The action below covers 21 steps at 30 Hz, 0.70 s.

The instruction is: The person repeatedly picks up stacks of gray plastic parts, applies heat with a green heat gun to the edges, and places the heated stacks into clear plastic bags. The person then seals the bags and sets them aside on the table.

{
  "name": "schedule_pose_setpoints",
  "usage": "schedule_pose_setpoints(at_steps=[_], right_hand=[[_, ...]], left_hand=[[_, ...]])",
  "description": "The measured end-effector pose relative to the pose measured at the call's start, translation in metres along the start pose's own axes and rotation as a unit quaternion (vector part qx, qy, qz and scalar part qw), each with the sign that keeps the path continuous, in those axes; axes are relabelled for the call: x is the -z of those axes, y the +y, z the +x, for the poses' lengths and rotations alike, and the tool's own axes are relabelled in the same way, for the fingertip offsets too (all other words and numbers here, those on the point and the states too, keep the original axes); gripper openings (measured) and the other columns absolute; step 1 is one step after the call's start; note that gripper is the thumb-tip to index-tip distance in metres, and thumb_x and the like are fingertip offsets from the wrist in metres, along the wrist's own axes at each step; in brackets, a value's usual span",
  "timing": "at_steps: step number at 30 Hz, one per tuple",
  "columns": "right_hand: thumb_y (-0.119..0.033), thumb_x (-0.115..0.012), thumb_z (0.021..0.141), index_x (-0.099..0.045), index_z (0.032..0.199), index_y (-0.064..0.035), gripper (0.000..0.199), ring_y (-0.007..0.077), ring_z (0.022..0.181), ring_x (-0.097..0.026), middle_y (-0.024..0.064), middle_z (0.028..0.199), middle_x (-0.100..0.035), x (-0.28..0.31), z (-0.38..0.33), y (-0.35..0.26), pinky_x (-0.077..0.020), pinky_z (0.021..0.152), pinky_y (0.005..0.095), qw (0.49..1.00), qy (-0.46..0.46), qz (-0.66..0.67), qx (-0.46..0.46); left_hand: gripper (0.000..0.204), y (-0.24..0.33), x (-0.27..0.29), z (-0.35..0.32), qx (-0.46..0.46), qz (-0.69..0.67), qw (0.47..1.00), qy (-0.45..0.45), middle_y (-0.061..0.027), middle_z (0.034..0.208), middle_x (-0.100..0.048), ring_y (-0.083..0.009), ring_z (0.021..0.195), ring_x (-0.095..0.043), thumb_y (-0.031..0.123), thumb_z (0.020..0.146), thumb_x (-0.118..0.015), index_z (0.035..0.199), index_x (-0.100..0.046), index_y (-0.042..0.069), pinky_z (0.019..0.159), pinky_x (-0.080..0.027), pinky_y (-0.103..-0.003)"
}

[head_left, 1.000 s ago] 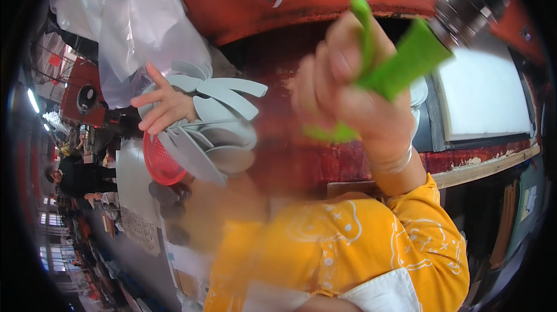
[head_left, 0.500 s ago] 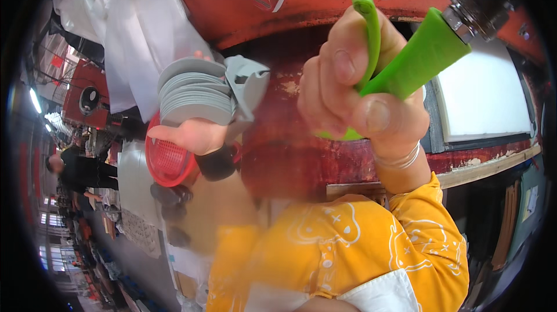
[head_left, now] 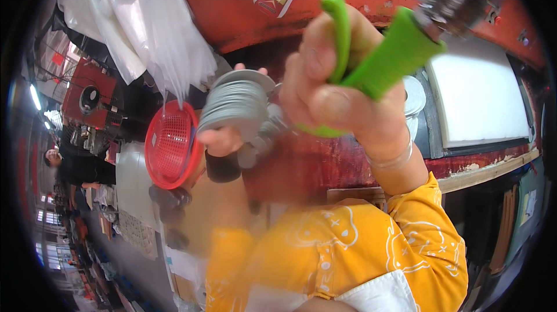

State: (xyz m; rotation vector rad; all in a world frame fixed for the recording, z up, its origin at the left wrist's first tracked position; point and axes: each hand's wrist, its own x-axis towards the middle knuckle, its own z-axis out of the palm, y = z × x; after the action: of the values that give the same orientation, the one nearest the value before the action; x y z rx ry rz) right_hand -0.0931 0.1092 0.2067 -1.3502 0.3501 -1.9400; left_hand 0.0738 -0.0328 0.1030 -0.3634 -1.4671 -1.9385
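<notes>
My right hand (head_left: 339, 94) is raised close to the camera, closed around a green-handled tool (head_left: 389, 59) with a curved green lever and a metal head at the upper right. My left hand (head_left: 223, 138) holds a stack of thin grey strips (head_left: 238, 106) gathered into a rounded bundle, fingers wrapped over its far edge. A dark band sits on that wrist. Yellow patterned sleeves cover both forearms. The two hands are close together, the bundle just left of the tool.
A red mesh basket (head_left: 171, 143) sits left of my left hand. White plastic sheeting (head_left: 145, 27) hangs at upper left. A red metal surface (head_left: 243, 4) spans the top, a white panel (head_left: 481, 100) lies right. A person in dark clothes (head_left: 75, 164) stands far left.
The grey strips, fanned out a second ago, are now gathered into a tight bundle in my left hand. My right hand with the green tool has come closer and higher.
</notes>
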Motion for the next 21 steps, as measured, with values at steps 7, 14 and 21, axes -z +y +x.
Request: schedule_pose_setpoints(at_steps=[7,14,21], right_hand=[[-0.006,-0.07,0.073,-0.055,0.09,-0.0005,0.023,0.0084,0.06,-0.052,0.0012,0.069,-0.056,0.001,0.007,-0.011,-0.043,0.054,0.0235,0.99,0.053,-0.118,0.048],[-0.006,-0.068,0.069,-0.053,0.092,-0.0007,0.028,0.0097,0.059,-0.05,0.0026,0.07,-0.054,-0.007,0.003,-0.026,-0.0408,0.055,0.024,0.974,-0.017,-0.218,-0.06],[-0.017,-0.073,0.07,-0.05,0.114,0.0,0.053,0.0243,0.094,-0.06,0.0143,0.102,-0.059,0.03,0.015,0.032,-0.0476,0.077,0.0346,0.81,-0.298,-0.447,-0.235]], left_hand=[[0.123,-0.023,0.008,0.004,-0.038,-0.115,0.989,-0.084,-0.0222,0.141,-0.024,-0.0324,0.132,-0.023,0.082,0.064,-0.052,0.14,-0.014,-0.006,0.108,-0.022,-0.048],[0.114,-0.033,0.005,0.002,0.043,-0.09,0.991,-0.088,-0.0234,0.122,-0.044,-0.0323,0.114,-0.045,0.077,0.063,-0.06,0.135,-0.026,-0.005,0.097,-0.037,-0.045],[0.108,-0.062,0.012,0.001,0.08,-0.28,0.876,-0.383,-0.0262,0.11,-0.057,-0.0336,0.103,-0.06,0.073,0.061,-0.067,0.126,-0.039,-0.009,0.09,-0.047,-0.044]])
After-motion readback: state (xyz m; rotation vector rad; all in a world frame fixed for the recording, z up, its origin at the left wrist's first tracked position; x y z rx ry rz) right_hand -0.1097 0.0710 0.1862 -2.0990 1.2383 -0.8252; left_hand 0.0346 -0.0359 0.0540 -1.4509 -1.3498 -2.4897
